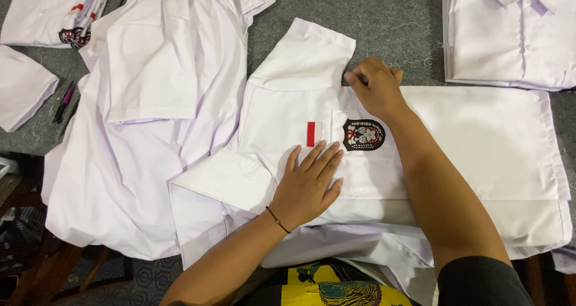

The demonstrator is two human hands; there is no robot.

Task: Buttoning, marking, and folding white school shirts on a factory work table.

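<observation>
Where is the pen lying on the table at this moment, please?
In the head view, the pen lies at the far left on the grey table, between a small folded white piece and the spread-out shirt.

The shirt (456,138) under the hands is showing plain white. On its chest, a small patch (314,134) is showing red beside white, and a shield badge (363,134) is showing black with red and white figures. The table (384,18) is looking grey and speckled. The folded shirts (510,33) and the loose shirts (156,102) are also showing white. A pen (65,101) is showing pink and black. The left hand (307,186) is wearing a thin black wrist band (277,219). Below, a cloth (336,288) is showing yellow with dark teal drawing.
</observation>
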